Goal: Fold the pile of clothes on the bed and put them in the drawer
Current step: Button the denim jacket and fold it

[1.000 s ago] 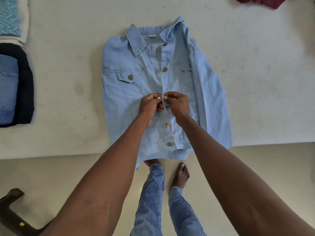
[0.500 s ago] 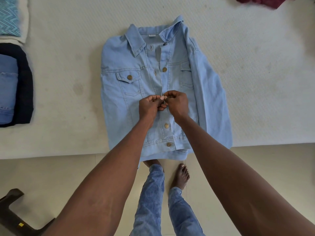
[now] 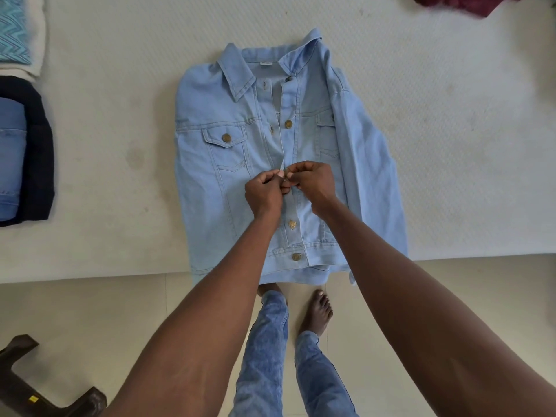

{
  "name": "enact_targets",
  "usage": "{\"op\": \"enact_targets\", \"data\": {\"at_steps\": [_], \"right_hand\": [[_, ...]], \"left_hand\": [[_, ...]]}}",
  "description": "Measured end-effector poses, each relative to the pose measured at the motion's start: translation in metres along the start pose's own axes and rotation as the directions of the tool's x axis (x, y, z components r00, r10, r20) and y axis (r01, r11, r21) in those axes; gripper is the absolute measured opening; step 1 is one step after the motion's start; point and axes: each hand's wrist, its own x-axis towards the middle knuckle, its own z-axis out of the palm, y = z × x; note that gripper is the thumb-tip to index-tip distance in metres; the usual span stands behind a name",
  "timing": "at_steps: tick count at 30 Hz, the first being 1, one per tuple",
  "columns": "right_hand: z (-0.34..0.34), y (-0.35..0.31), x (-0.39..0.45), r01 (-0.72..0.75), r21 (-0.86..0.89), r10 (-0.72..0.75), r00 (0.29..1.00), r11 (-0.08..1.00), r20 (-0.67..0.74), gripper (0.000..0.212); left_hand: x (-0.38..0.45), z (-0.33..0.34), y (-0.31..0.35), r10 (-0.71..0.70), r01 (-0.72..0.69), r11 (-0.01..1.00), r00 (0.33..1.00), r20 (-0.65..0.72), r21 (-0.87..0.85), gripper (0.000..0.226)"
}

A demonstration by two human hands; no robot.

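Note:
A light blue denim jacket [image 3: 216, 179] lies face up on the white bed [image 3: 120, 130], collar away from me, hem hanging over the near edge. Both sleeves are tucked along its sides. My left hand [image 3: 264, 194] pinches the left front placket at mid-chest. My right hand [image 3: 313, 185] pinches the right placket against it, fingers around a brass button. The two lower buttons are fastened. The buttons above my hands are undone and the front gapes there.
Folded clothes lie at the bed's left edge: a dark garment with blue denim [image 3: 27, 152] and a blue zigzag piece on white [image 3: 18, 31]. A maroon garment [image 3: 463, 4] lies at the far right. A dark wooden stool leg [image 3: 33, 392] stands on the floor near my feet.
My hands stayed on the mid-chest button and shifted slightly. The fingers have closed tighter around the button and placket. The jacket has barely moved.

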Motion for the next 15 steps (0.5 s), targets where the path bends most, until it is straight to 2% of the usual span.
{"op": "enact_targets", "data": {"at_steps": [3,6,10,15], "right_hand": [[0.005,0.002,0.004,-0.011,-0.013,0.01,0.999,1.0,-0.041,0.017],[0.006,0.005,0.0,-0.007,0.026,0.008,1.0,1.0,-0.027,0.016],[0.002,0.005,0.001,-0.011,0.051,0.012,1.0,0.999,-0.022,0.014],[0.003,0.009,0.0,-0.001,0.053,0.002,1.0,0.999,-0.015,0.013]], "left_hand": [[0.007,-0.01,0.006,-0.106,0.117,0.99,0.987,0.123,-0.082,0.008],[0.014,-0.021,0.012,-0.17,0.188,0.981,0.955,0.241,-0.055,0.012],[0.021,-0.026,0.021,-0.189,0.192,0.981,0.933,0.307,0.02,0.013],[0.02,-0.03,0.018,-0.202,0.233,0.971,0.911,0.359,-0.046,0.017]]}}
